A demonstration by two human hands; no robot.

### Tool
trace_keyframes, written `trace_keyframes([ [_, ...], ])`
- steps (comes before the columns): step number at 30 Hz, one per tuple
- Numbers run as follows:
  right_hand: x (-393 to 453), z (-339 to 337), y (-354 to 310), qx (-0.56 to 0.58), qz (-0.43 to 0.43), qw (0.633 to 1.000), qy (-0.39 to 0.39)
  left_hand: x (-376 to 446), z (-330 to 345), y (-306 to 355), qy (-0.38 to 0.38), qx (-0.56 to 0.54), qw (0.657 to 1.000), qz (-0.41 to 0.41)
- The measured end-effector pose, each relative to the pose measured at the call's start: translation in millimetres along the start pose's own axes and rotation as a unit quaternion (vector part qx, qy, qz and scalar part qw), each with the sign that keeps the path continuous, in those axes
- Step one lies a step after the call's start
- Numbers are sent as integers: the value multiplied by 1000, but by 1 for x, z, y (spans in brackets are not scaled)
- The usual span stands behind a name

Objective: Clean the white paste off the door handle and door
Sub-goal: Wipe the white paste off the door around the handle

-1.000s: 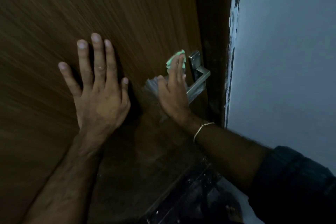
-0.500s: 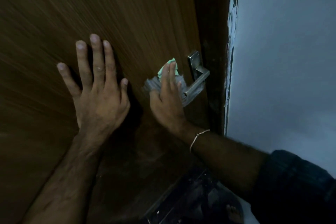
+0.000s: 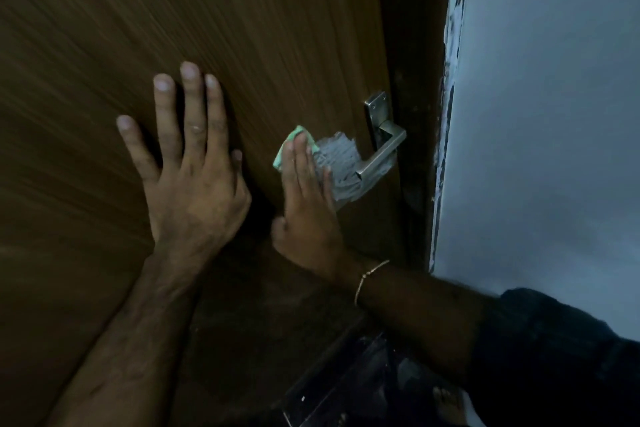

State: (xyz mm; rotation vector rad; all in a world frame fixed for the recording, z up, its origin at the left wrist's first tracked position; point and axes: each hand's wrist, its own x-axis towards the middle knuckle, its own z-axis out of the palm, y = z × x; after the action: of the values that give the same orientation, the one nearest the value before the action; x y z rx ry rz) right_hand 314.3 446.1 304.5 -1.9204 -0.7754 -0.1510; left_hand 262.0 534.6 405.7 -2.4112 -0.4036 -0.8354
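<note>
A brown wooden door (image 3: 242, 28) fills the left and middle of the head view. Its steel lever handle (image 3: 382, 149) sits near the door's right edge. A smear of white paste (image 3: 337, 163) covers the wood just left of and under the lever. My right hand (image 3: 308, 204) presses a green cloth (image 3: 284, 152) flat against the door with straight fingers, at the left edge of the smear. Only the cloth's upper corner shows past the fingertips. My left hand (image 3: 190, 170) lies flat on the door, fingers spread, to the left of the right hand.
The dark door frame (image 3: 415, 80) runs down beside the handle. A pale grey wall (image 3: 554, 114) with a chipped, paint-flecked edge stands to the right. Below, a dark floor and a bare foot (image 3: 446, 399) show near the door's bottom corner.
My right hand has slid the green cloth leftward and down, away from the handle, uncovering more of the paste smear beside the lever. The left hand has stayed flat on the door.
</note>
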Motion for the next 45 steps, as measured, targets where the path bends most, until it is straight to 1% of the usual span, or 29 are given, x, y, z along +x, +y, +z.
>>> trace_keyframes([
  [2,3,0,-12,50,29,998,20,3,1,2,-1,-6,1000,-6],
  [3,0,1,-16,41,12,999,16,2,1,3,0,-10,1000,-10],
  [5,-5,1,-11,-15,-22,999,-21,-1,1,4,5,-9,1000,-10],
  [6,-4,-1,-6,-29,-12,999,-34,-2,1,3,7,-4,1000,-9],
  [8,3,-6,-9,20,44,999,-3,1,1,1,11,12,1000,-5],
  [9,6,-6,-14,46,55,997,9,2,1,2,14,14,1000,-6],
  [10,4,-4,-18,42,46,998,0,2,1,4,17,12,1000,-8],
  [12,-8,-4,-14,-26,15,999,-45,-1,1,4,19,7,1000,-6],
  [13,-11,-7,-8,-46,21,997,-60,-3,1,3,20,10,1000,-7],
  [15,-7,-16,-3,-22,59,997,-44,-1,1,1,22,24,999,-8],
  [17,-2,-16,-10,8,54,998,-39,0,3,6,27,24,999,-18],
  [19,-10,-11,-13,-15,35,998,-57,-1,4,11,29,19,999,-22],
  [20,-12,-12,-10,-29,38,997,-61,-3,4,10,29,19,999,-18],
  [21,-9,-14,-5,-25,54,996,-59,-4,4,9,28,24,999,-13],
  [23,4,-17,-1,51,89,994,-31,-2,5,6,28,32,999,-4],
  [24,8,-17,-1,76,93,993,-18,-3,6,7,26,30,999,-3],
  [26,14,-17,1,83,82,993,-13,-5,6,12,21,23,999,-3],
  [27,16,-17,6,88,89,992,-17,-8,6,13,17,24,1000,-1],
  [28,21,-18,9,104,115,988,-18,-8,6,13,14,29,999,5],
  [30,38,-23,10,165,208,964,-6,-6,6,8,13,34,999,16],
  [31,45,-25,11,174,234,956,-12,-6,6,8,12,29,999,19],
  [32,49,-29,10,181,240,953,-23,-6,5,9,10,22,1000,20],
  [34,54,-34,13,200,231,952,-36,-9,7,11,10,21,1000,16],
  [37,61,-39,16,205,261,943,-28,-7,7,10,8,32,999,17],
  [38,60,-38,14,203,256,945,-30,-7,7,11,9,30,999,19],
  [40,48,-34,13,180,199,962,-47,-8,8,11,11,25,999,20],
  [41,43,-31,15,170,183,967,-52,-8,8,11,11,27,999,19],
  [44,35,-28,13,163,212,962,-48,-6,7,11,13,28,999,20],
  [45,31,-27,9,159,192,967,-44,-6,7,12,11,23,999,18],
])
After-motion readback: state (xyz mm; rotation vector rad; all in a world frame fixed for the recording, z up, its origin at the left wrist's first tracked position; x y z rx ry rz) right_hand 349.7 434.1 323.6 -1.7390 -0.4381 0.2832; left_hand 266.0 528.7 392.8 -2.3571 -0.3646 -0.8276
